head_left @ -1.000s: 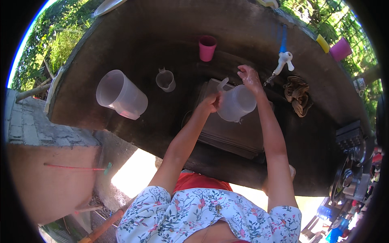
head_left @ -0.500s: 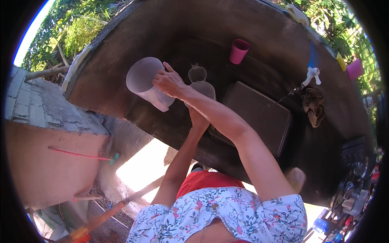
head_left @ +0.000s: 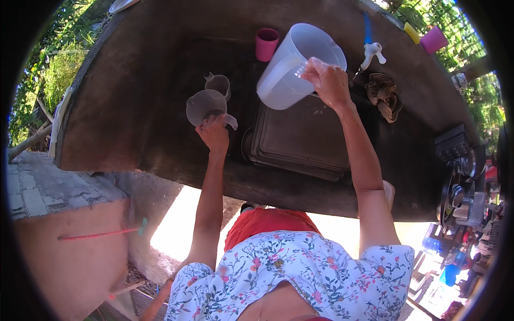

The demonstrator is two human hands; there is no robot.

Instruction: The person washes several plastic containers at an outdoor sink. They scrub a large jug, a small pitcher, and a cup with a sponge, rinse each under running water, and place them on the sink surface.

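My right hand (head_left: 329, 85) grips the rim of a large translucent plastic pitcher (head_left: 281, 80), fingers closed over its edge. The pitcher is tilted, above a stack of dark flat trays (head_left: 300, 134) in the sink. My left hand (head_left: 214, 134) is closed on the near side of a smaller clear jug (head_left: 203, 103), whose handle sticks out to the right; my fingertips are partly hidden. Just behind that jug stands another small clear jug (head_left: 218, 85). A pink cup (head_left: 266, 45) stands farther back, left of the pitcher.
A white tap (head_left: 372, 52) on a blue pipe is at the back right of the dark sink (head_left: 118, 117). Beside it hangs a brown cloth (head_left: 383, 96). Another pink cup (head_left: 433, 40) is on the far right rim. Dishes and pans (head_left: 460, 187) crowd the right side.
My right hand has carried the large pitcher from the left across to the right, over the trays. My left hand has moved left with the smaller jug, close to the other small jug.
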